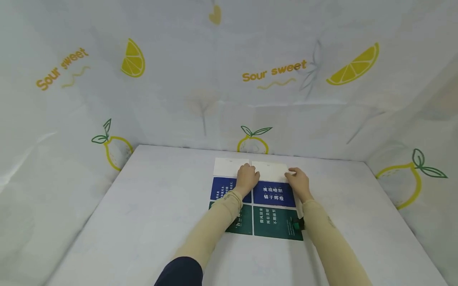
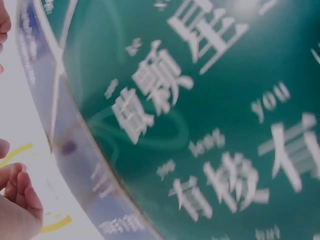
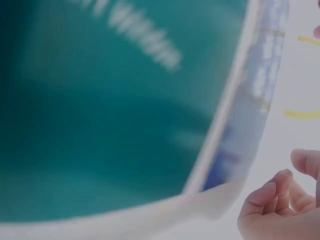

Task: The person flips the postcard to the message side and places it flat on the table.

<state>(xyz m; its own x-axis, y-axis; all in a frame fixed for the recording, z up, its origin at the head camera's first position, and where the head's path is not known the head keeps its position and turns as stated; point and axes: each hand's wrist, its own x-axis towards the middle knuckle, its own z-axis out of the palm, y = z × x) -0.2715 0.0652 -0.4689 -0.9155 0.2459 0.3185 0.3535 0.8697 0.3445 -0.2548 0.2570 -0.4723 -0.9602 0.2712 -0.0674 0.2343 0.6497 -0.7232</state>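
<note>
Flat cards or booklets lie in a grid: two white ones at the back, two blue with white Chinese characters in the middle, two green in front. My left hand [image 1: 248, 178] lies over the left blue card [image 1: 220, 188], its fingers near the seam between the left white card [image 1: 225, 167] and the right white card [image 1: 270, 171]. By the right white card's right edge is my right hand [image 1: 299, 184], thumb and fingers loosely bent and apart. Whether either touches that card cannot be told. The right blue card [image 1: 259, 196] and right green card [image 1: 266, 230] show between the arms; my left forearm partly covers the left green card [image 1: 245, 226].
The cards lie on a white table [image 1: 150, 206]. A pale curtain [image 1: 171, 91] with lemon prints and "Sour sweet" lettering rises behind and on both sides. A small dark green and black device [image 1: 297, 223] is at my right wrist.
</note>
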